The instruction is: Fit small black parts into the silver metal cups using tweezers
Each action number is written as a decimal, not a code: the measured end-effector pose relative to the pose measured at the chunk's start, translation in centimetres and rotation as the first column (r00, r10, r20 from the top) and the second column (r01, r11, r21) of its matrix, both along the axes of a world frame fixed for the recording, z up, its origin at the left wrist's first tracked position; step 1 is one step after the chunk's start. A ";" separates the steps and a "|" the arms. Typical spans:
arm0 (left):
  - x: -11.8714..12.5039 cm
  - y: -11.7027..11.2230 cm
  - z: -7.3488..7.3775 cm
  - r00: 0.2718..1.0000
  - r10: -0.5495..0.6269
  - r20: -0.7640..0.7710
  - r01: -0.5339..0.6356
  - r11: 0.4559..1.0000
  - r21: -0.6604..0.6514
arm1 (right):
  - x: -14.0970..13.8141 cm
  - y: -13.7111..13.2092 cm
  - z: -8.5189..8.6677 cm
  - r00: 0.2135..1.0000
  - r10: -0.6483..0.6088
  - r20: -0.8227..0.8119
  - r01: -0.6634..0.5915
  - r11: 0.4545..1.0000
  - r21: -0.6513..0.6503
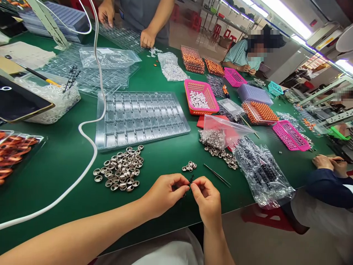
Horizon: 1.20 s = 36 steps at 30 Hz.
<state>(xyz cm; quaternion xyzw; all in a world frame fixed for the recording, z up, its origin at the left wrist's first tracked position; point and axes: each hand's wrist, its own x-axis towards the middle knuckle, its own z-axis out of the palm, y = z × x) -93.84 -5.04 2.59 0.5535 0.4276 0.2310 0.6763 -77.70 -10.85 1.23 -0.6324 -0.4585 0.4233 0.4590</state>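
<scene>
My left hand (164,193) and my right hand (205,197) meet over the green table's near edge, both pinched on a small black part (190,182) held between the fingertips. A pile of small silver metal cups (121,170) lies to the left of my hands. A smaller cluster of cups (189,166) sits just beyond them. Thin tweezers (217,174) lie on the table to the right. A clear compartment tray (139,117) rests further back.
A white cable (91,141) crosses the green table (63,162). A bag of black parts (260,171) and a bag of cups (217,134) lie at right. Pink baskets (200,96) and orange parts stand behind. Other people work at the far side and right.
</scene>
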 end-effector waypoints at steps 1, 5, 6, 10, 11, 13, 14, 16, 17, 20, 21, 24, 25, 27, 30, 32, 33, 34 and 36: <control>0.0 0.0 0.0 1.000 -0.003 -0.013 0.003 1.000 0.024 | 0.0 0.0 0.0 1.000 -0.012 -0.025 0.011 1.000 -0.013; -0.1 -0.2 -0.1 0.999 -0.003 -0.039 0.006 0.998 0.070 | 0.4 0.1 -0.5 0.993 -0.032 -0.117 0.023 0.997 -0.071; -0.1 -0.2 0.0 0.999 -0.002 -0.034 0.004 0.998 0.064 | 0.6 0.2 -0.6 0.989 -0.031 -0.145 0.019 0.996 -0.084; -0.1 -0.1 0.1 0.996 -0.017 0.091 0.025 0.996 -0.081 | 1.0 0.4 -0.9 0.954 0.004 -0.301 -0.038 0.993 -0.110; -0.1 0.0 0.0 0.990 -0.020 0.143 0.042 0.988 -0.151 | 1.1 0.4 -0.8 0.938 0.021 -0.347 -0.062 0.992 -0.108; 0.0 0.2 -0.1 0.972 -0.020 0.235 0.089 0.955 -0.282 | 1.1 0.5 -0.6 0.895 0.079 -0.439 -0.128 0.988 -0.082; 0.0 0.3 -0.3 0.964 -0.013 0.265 0.103 0.939 -0.328 | 1.1 0.5 -0.4 0.874 0.112 -0.473 -0.158 0.986 -0.058; 0.0 0.4 -0.5 0.958 0.008 0.285 0.101 0.925 -0.367 | 1.4 0.5 -0.2 0.868 0.165 -0.469 -0.190 0.982 -0.006; 0.0 0.5 -0.5 0.960 0.023 0.279 0.085 0.926 -0.368 | 1.6 0.5 -0.1 0.892 0.177 -0.415 -0.190 0.982 0.011; 0.0 0.7 -0.6 0.973 0.063 0.224 0.019 0.939 -0.345 | 2.3 0.4 0.1 0.987 0.156 -0.041 -0.155 0.988 0.020; 0.0 0.7 -0.7 0.976 0.074 0.204 -0.001 0.942 -0.334 | 2.5 0.4 0.1 0.982 0.151 0.115 -0.155 0.988 0.025; 0.1 0.8 -0.8 0.982 0.102 0.162 -0.046 0.946 -0.321 | 2.9 0.5 -0.1 0.864 0.168 0.474 -0.217 0.975 0.050; 0.1 0.7 -0.8 0.982 0.107 0.153 -0.053 0.945 -0.322 | 2.9 0.5 -0.2 0.820 0.184 0.543 -0.250 0.967 0.051; 0.2 0.6 -0.9 0.984 0.108 0.144 -0.057 0.946 -0.320 | 2.9 0.5 -0.5 0.758 0.196 0.622 -0.291 0.955 0.053; 0.2 0.5 -0.9 0.985 0.103 0.136 -0.058 0.951 -0.305 | 2.8 0.4 -0.8 0.739 0.177 0.650 -0.295 0.953 0.075; 0.2 0.5 -0.7 0.987 0.101 0.127 -0.061 0.957 -0.285 | 2.7 0.2 -0.7 0.771 0.138 0.621 -0.259 0.960 0.109; 0.2 0.4 -0.6 0.987 0.101 0.122 -0.064 0.960 -0.271 | 2.6 0.1 -0.5 0.800 0.118 0.588 -0.235 0.964 0.127; 0.2 0.4 -0.5 0.988 0.100 0.119 -0.067 0.965 -0.255 | 2.5 0.1 -0.4 0.834 0.104 0.542 -0.212 0.967 0.140; 0.2 0.3 -0.3 0.989 0.093 0.118 -0.066 0.974 -0.218 | 2.1 -0.1 0.1 0.901 0.100 0.423 -0.175 0.974 0.141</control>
